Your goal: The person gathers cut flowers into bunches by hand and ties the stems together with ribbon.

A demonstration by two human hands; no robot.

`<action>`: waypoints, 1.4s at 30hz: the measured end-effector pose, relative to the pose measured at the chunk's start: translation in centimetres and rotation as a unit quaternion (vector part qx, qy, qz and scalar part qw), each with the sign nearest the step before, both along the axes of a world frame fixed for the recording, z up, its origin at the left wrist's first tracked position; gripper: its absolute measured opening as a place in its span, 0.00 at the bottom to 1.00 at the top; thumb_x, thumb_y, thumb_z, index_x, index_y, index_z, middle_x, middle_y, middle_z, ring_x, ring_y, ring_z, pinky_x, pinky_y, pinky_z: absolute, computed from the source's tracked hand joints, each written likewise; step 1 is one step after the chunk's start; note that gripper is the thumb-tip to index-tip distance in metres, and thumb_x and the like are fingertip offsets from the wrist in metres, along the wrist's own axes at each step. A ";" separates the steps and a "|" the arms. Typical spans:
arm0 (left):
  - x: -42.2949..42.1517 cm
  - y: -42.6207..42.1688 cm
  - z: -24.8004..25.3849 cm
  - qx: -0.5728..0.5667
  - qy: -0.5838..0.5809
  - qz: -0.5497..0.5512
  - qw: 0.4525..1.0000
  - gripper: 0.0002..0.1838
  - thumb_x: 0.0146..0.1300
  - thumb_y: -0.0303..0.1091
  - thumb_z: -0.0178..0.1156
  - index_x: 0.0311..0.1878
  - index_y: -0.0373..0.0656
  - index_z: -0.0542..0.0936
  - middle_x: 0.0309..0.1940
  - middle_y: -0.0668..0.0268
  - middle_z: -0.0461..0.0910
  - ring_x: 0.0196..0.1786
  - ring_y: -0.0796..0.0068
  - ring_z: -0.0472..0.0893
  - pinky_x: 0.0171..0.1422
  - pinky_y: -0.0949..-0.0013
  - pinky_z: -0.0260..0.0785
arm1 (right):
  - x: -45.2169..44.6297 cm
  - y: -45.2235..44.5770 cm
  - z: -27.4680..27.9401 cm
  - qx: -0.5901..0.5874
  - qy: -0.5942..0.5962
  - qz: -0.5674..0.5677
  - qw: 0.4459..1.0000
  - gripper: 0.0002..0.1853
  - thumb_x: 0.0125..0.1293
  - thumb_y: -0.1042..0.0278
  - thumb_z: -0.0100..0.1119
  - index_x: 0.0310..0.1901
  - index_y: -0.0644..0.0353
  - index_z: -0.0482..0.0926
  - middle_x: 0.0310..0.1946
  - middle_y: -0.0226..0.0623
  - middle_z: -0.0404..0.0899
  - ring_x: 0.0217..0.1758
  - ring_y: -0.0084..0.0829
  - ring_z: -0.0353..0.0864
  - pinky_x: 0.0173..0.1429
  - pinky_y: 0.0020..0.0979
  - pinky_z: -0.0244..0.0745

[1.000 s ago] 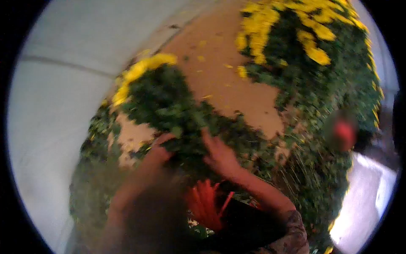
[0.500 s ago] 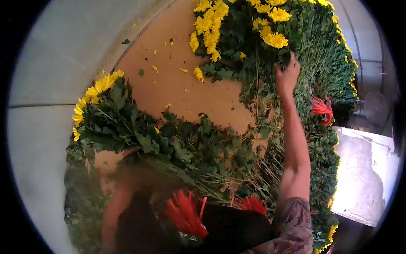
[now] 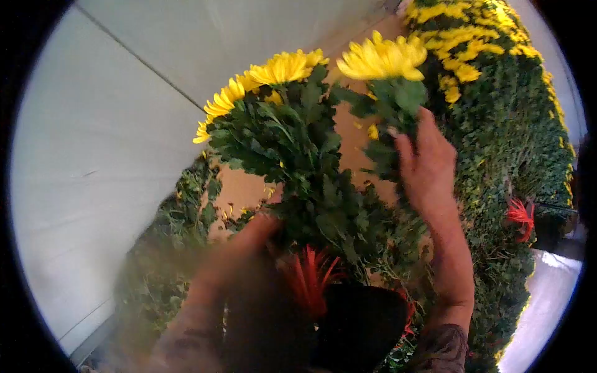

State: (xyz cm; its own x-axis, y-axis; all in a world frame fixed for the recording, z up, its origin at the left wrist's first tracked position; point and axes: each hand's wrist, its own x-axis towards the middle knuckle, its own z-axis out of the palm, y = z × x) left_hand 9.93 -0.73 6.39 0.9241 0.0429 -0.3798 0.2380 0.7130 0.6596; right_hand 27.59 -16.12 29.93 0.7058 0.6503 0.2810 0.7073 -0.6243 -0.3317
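The right hand is clamped on a yellow chrysanthemum, just right of a chrysanthemum bunch; near left, the left hand is placed, its grip hidden. Bunching is apparently in hand; level alignment would be called for.

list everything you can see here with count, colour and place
flower bunch: one, yellow and green, middle
raised flower: at least one bloom, yellow, top middle
flower pile: one, yellow and green, right
red strips: three clusters, red, bottom middle and right
leafy stems: uncountable, green, lower left
surface: one, brown, beneath bunch
sheeting: uncertain count, pale grey, left
left hand: one, blurred, beside bunch
right hand: one, holding raised flower
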 end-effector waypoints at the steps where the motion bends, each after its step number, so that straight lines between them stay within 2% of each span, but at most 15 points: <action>1: 0.3 0.1 1.6 0.008 -0.021 -0.002 1.000 0.31 0.52 0.30 0.66 0.62 0.44 0.70 0.58 0.62 0.74 0.60 0.65 0.72 0.65 0.63 0.63 | -1.2 1.3 1.0 0.044 -0.012 0.014 0.999 0.21 0.63 0.66 0.58 0.54 0.65 0.67 0.36 0.51 0.78 0.40 0.54 0.78 0.43 0.43 0.73; 5: 1.0 0.8 10.0 0.065 -0.105 -0.014 0.992 0.31 0.50 0.30 0.66 0.61 0.44 0.71 0.57 0.61 0.74 0.59 0.64 0.73 0.65 0.63 0.64 | -6.0 3.5 6.4 0.103 0.010 0.066 0.992 0.19 0.63 0.71 0.54 0.55 0.67 0.67 0.53 0.52 0.69 0.55 0.53 0.71 0.55 0.41 0.69; 8: 0.2 1.3 17.1 0.103 -0.160 -0.019 0.982 0.32 0.49 0.30 0.67 0.61 0.44 0.71 0.57 0.61 0.75 0.59 0.64 0.73 0.65 0.63 0.64 | -7.6 1.9 10.5 0.170 -0.139 0.072 0.973 0.23 0.59 0.79 0.53 0.58 0.67 0.64 0.55 0.51 0.67 0.58 0.51 0.68 0.63 0.39 0.65; 11: -2.6 1.8 24.3 0.151 -0.205 -0.029 0.967 0.32 0.48 0.30 0.68 0.61 0.44 0.72 0.56 0.61 0.75 0.59 0.64 0.73 0.65 0.63 0.64 | -11.0 -1.8 11.5 0.081 0.057 -0.003 0.995 0.17 0.61 0.73 0.48 0.53 0.63 0.71 0.51 0.52 0.71 0.56 0.52 0.68 0.60 0.44 0.63; 12: -3.8 1.7 26.4 0.164 -0.216 -0.032 0.962 0.32 0.48 0.30 0.68 0.61 0.44 0.72 0.56 0.61 0.75 0.59 0.63 0.73 0.65 0.63 0.64 | -11.8 -3.0 11.9 -0.028 0.041 -0.014 0.999 0.14 0.62 0.73 0.47 0.48 0.61 0.76 0.48 0.50 0.74 0.55 0.52 0.67 0.57 0.46 0.64; 17: -10.6 0.9 35.7 0.250 -0.267 -0.055 0.929 0.33 0.47 0.30 0.69 0.60 0.44 0.72 0.55 0.61 0.76 0.58 0.63 0.74 0.64 0.63 0.64 | -16.3 -7.0 9.8 0.020 -0.218 -0.029 0.975 0.12 0.55 0.71 0.56 0.41 0.63 0.77 0.38 0.47 0.78 0.44 0.47 0.74 0.51 0.47 0.66; 25: -21.1 -1.0 44.9 0.404 -0.287 -0.133 0.858 0.34 0.44 0.31 0.71 0.59 0.44 0.73 0.54 0.61 0.77 0.58 0.62 0.74 0.64 0.63 0.64 | -27.3 -8.1 11.8 0.218 0.059 0.015 0.974 0.17 0.57 0.66 0.56 0.47 0.65 0.75 0.45 0.50 0.75 0.50 0.48 0.73 0.54 0.46 0.66; 30: -25.0 -3.1 44.7 0.568 -0.247 -0.266 0.739 0.35 0.42 0.31 0.72 0.59 0.45 0.74 0.53 0.60 0.78 0.57 0.61 0.75 0.64 0.63 0.64 | -40.8 -10.7 4.2 0.363 0.251 0.032 0.897 0.21 0.58 0.62 0.57 0.50 0.66 0.73 0.49 0.52 0.73 0.53 0.49 0.72 0.56 0.44 0.67; 32: -25.4 -4.5 42.0 0.626 -0.200 -0.342 0.672 0.35 0.42 0.31 0.72 0.59 0.45 0.74 0.53 0.60 0.78 0.57 0.61 0.75 0.64 0.63 0.64 | -45.0 -10.9 1.9 0.394 0.249 0.015 0.884 0.23 0.58 0.61 0.57 0.52 0.66 0.73 0.51 0.52 0.73 0.55 0.49 0.72 0.57 0.44 0.67; 35: -25.1 -5.9 34.6 0.601 -0.022 -0.446 0.663 0.37 0.40 0.32 0.73 0.59 0.45 0.74 0.54 0.60 0.77 0.58 0.60 0.74 0.64 0.63 0.64 | -46.8 -10.4 0.8 0.433 0.282 -0.048 0.855 0.25 0.59 0.59 0.57 0.54 0.67 0.72 0.53 0.53 0.72 0.57 0.50 0.71 0.58 0.43 0.67; 36: -25.1 -5.8 31.9 0.577 0.044 -0.474 0.664 0.38 0.39 0.32 0.74 0.60 0.45 0.73 0.55 0.60 0.76 0.59 0.59 0.73 0.64 0.63 0.64 | -46.2 -10.7 1.0 0.450 0.411 -0.105 0.786 0.26 0.62 0.58 0.54 0.57 0.67 0.69 0.57 0.50 0.69 0.59 0.45 0.69 0.61 0.42 0.64; 38: -25.8 -5.5 29.8 0.741 -0.166 -0.425 0.494 0.43 0.38 0.40 0.76 0.61 0.41 0.70 0.57 0.60 0.73 0.61 0.62 0.70 0.68 0.62 0.60 | -45.3 -11.2 0.7 0.455 0.587 -0.180 0.645 0.27 0.68 0.56 0.51 0.60 0.68 0.66 0.62 0.44 0.65 0.63 0.38 0.65 0.65 0.39 0.61; 39: -26.2 -5.5 29.7 0.736 -0.156 -0.436 0.494 0.43 0.38 0.40 0.76 0.61 0.41 0.70 0.57 0.60 0.73 0.61 0.62 0.70 0.68 0.62 0.60 | -45.4 -11.3 0.1 0.450 0.642 -0.207 0.585 0.27 0.69 0.55 0.50 0.62 0.68 0.65 0.63 0.43 0.64 0.64 0.35 0.63 0.67 0.38 0.60; 41: -25.8 -5.4 30.2 0.654 -0.096 -0.410 0.628 0.45 0.35 0.39 0.78 0.61 0.41 0.69 0.56 0.63 0.75 0.60 0.64 0.73 0.66 0.62 0.63 | -45.2 -11.5 -2.4 0.441 0.642 -0.116 0.616 0.26 0.71 0.56 0.45 0.65 0.63 0.59 0.60 0.43 0.67 0.63 0.36 0.65 0.65 0.35 0.61; 42: -25.7 -5.3 30.1 0.657 -0.090 -0.412 0.625 0.45 0.35 0.39 0.78 0.61 0.41 0.69 0.56 0.63 0.75 0.60 0.64 0.73 0.66 0.62 0.63 | -45.0 -12.1 -2.9 0.443 0.646 -0.112 0.611 0.26 0.71 0.56 0.45 0.65 0.63 0.59 0.60 0.43 0.67 0.63 0.36 0.65 0.65 0.35 0.61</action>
State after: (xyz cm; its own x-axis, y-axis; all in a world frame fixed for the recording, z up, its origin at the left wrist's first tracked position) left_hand -15.81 -6.00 36.53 0.8610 -0.3102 -0.4030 0.0051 -0.7872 0.6167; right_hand -17.46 -28.22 27.05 0.7552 0.4921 -0.4330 -0.5722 0.1729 -0.8016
